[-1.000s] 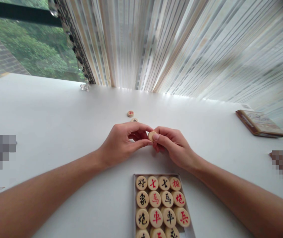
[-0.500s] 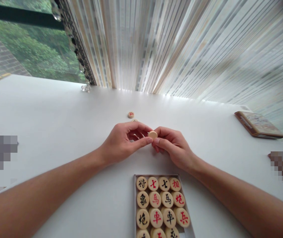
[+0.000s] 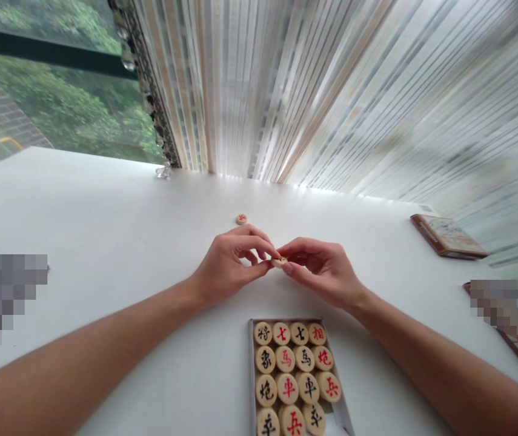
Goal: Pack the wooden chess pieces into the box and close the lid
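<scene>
Between the fingertips of my left hand (image 3: 235, 260) and my right hand (image 3: 320, 266) is a round wooden xiangqi piece (image 3: 279, 262). Both hands pinch it just above the white table, and dark marking shows on its upper face. Another xiangqi piece with a red character (image 3: 241, 219) lies on the table beyond my left hand. Nearer to me, a shallow open box (image 3: 253, 363) holds rows of pieces with red or black characters facing up. A gap shows at its lower right corner, and its near end is cut off by the frame.
On the right lies a flat brown-edged box (image 3: 452, 236), with another brown-edged object (image 3: 513, 345), partly blurred out, closer in. A striped curtain (image 3: 249, 91) hangs along the far table edge, beside a window. Clear crystal beads (image 3: 163, 172) rest at that edge.
The held piece has been turned, from a plain face showing to a face with dark marking. The view has shifted slightly. The second piece behind my left hand is now hidden.
</scene>
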The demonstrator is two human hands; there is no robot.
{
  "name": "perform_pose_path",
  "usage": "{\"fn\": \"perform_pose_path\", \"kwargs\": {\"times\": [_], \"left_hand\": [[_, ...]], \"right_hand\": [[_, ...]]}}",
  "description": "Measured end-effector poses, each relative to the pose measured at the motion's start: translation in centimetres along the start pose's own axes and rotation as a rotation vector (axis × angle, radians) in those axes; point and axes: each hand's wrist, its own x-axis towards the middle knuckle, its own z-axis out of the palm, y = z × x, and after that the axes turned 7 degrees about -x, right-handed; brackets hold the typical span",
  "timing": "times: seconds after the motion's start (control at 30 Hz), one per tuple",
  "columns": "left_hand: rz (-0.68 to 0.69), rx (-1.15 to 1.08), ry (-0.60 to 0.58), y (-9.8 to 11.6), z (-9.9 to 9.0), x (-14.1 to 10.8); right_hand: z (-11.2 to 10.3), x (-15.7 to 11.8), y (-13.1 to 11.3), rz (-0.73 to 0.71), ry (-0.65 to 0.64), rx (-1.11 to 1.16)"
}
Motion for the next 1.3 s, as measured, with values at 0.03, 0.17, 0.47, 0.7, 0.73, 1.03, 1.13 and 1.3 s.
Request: {"fn": "perform_pose_path", "kwargs": {"times": [0.03,0.17,0.47,0.7,0.73,1.03,1.13,1.3], "left_hand": [[0.033,0.025,-0.009,0.1,0.0,0.0],[0.160,0.095,-0.058,0.3,0.0,0.0],[0.306,0.179,-0.179,0.3,0.2,-0.3],[0.251,0.183,-0.110,0.5,0.5,-0.2],[0.249,0.180,-0.107,0.5,0.5,-0.2],[0.279,0.191,-0.108,0.3,0.4,-0.2],[0.287,0.197,-0.107,0.4,0.4,-0.2],[0.241,0.186,-0.110,0.5,0.4,-0.1]], "right_hand": [[-0.3,0.1,-0.3,0.000,-0.023,-0.022],[-1.4,0.3,-2.1,0.029,-0.145,-0.138],[-1.9,-0.9,-4.4,0.068,-0.212,-0.385],[-3.5,-5.6,-5.7,0.050,-0.165,-0.519],[-3.7,-6.3,-5.9,0.036,-0.175,-0.537],[-2.9,-11.2,-7.9,-0.045,-0.273,-0.613],[-2.1,-12.1,-8.4,-0.073,-0.295,-0.604],[-1.3,-13.1,-8.2,-0.089,-0.311,-0.604]]}}
